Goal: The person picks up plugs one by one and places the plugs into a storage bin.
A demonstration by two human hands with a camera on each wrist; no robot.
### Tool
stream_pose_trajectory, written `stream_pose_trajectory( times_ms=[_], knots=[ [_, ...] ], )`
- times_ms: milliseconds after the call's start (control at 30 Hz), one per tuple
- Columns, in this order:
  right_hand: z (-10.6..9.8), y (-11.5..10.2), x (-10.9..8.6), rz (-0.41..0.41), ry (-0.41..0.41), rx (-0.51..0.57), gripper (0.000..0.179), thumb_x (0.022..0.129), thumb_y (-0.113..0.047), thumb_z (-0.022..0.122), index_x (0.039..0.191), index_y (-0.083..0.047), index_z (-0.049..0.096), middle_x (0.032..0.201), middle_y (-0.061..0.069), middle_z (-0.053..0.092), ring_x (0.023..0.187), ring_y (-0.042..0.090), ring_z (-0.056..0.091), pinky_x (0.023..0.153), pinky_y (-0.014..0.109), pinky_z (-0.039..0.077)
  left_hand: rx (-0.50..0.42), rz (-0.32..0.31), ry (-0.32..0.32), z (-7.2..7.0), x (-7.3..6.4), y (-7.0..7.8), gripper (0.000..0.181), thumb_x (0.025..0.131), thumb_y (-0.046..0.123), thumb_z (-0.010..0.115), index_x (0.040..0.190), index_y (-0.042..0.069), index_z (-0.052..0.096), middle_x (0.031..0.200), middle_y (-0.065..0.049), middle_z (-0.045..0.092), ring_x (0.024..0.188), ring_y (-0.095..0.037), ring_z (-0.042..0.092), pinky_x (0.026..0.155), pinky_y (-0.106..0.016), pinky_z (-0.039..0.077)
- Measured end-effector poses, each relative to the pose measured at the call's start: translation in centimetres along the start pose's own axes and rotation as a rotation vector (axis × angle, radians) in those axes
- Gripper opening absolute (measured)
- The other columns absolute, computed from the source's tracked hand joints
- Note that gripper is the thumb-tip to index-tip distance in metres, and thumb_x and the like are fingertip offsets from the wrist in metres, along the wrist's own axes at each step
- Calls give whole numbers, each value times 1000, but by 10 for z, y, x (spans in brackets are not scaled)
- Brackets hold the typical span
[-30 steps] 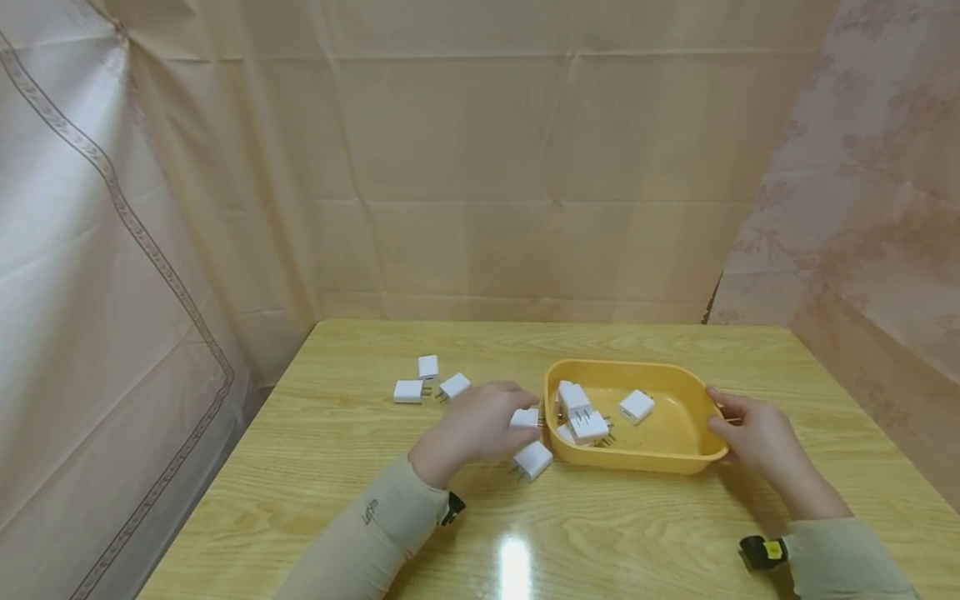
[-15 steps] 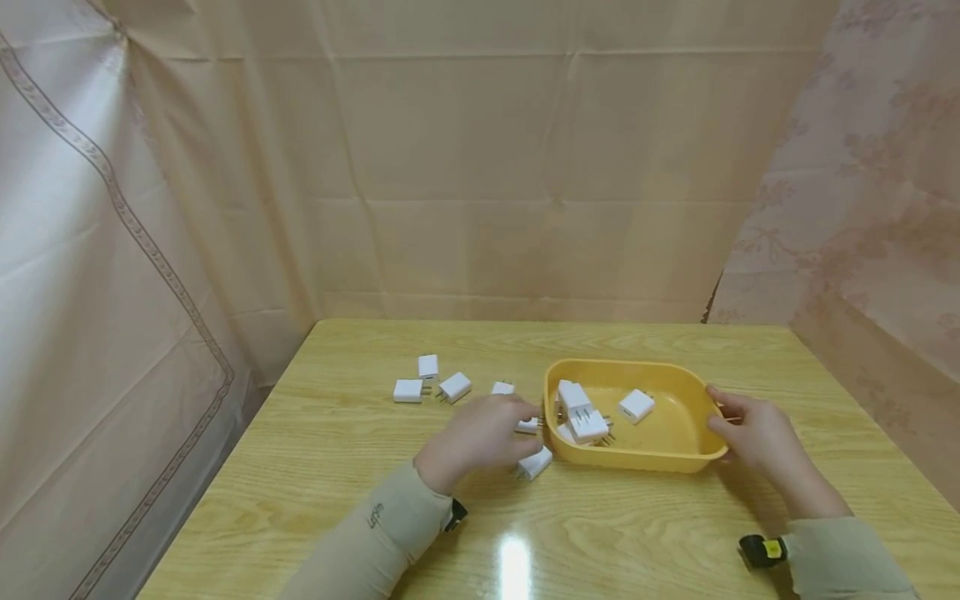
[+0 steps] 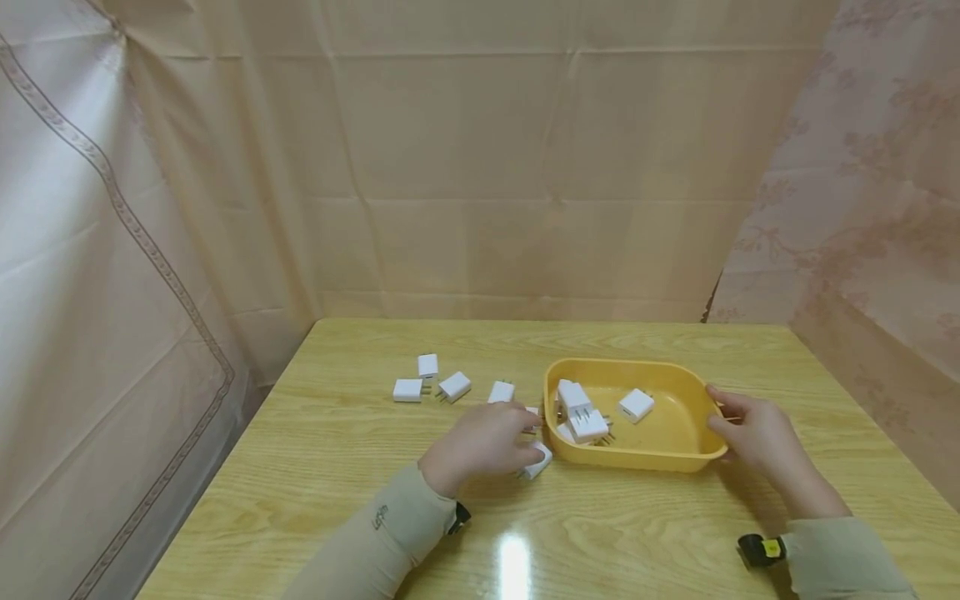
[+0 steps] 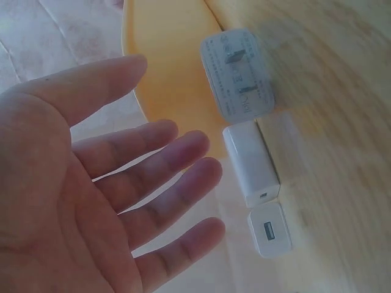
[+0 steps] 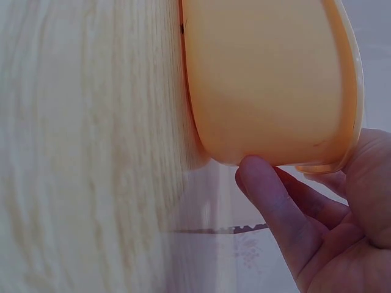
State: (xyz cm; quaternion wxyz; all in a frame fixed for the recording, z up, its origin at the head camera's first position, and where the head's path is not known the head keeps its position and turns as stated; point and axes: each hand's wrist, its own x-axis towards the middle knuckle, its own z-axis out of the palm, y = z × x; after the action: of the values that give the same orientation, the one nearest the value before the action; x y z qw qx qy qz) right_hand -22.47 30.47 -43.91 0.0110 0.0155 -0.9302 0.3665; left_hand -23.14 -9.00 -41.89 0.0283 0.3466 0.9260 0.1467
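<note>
My left hand [image 3: 483, 450] hovers over white charger plugs left of a yellow plastic tray. In the left wrist view, its fingers [image 4: 177, 177] are spread, relaxed and hold nothing. The nearest white charger plug [image 4: 238, 76] shows its prongs; two more plugs lie beside it, one with a USB port [image 4: 270, 231] facing the camera. In the head view, the hand overlaps the charger plug nearest the front [image 3: 537, 461]. My right hand [image 3: 757, 433] grips the right end of the yellow tray [image 3: 637, 460], fingers [image 5: 269, 189] against its outer wall.
Inside the tray, several plugs [image 3: 588, 425] pile at the left and one plug [image 3: 636, 406] lies apart. More plugs lie on the wooden table [image 3: 300, 500]: one [image 3: 501, 392] behind the left hand, three [image 3: 427, 367] farther left. Curtains [image 3: 480, 167] surround the table.
My left hand has shifted slightly toward the front, bringing a plug behind it into sight and partly covering the front one. The right hand and tray have stayed in place.
</note>
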Motion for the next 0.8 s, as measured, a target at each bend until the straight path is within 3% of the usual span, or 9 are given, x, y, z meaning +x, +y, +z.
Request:
stream_pose_trajectory(
  times_ms=[133, 400, 633, 800],
  knots=[
    [0, 0, 0, 2, 1, 2, 59, 96, -9, 58, 150, 8, 40, 124, 40, 58, 79, 26, 67, 56, 34, 59, 15, -2, -17, 2, 0, 0, 35, 93, 37, 72, 120, 16, 74, 104, 5, 69, 74, -6, 54, 65, -24, 46],
    [1, 0, 0, 19, 4, 11, 59, 97, -9, 58, 151, 7, 40, 125, 40, 57, 75, 24, 66, 56, 35, 59, 62, 17, -41, 8, 3, -1, 20, 91, 34, 76, 103, 20, 71, 72, 10, 50, 64, -6, 43, 58, -25, 37],
    [1, 1, -1, 3, 12, 13, 59, 96, -9, 58, 150, 8, 40, 123, 40, 58, 78, 26, 67, 56, 34, 59, 43, 7, -51, 13, 6, -3, 18, 86, 25, 77, 79, 21, 61, 69, 10, 50, 60, -6, 43, 52, -22, 35],
    [1, 1, -1, 8, 5, 10, 59, 97, -9, 58, 150, 7, 40, 123, 40, 58, 80, 27, 67, 57, 34, 59, 42, -3, -65, 16, 7, -2, 11, 84, 23, 76, 86, 21, 65, 74, 12, 56, 63, -6, 49, 54, -23, 41]
  ],
)
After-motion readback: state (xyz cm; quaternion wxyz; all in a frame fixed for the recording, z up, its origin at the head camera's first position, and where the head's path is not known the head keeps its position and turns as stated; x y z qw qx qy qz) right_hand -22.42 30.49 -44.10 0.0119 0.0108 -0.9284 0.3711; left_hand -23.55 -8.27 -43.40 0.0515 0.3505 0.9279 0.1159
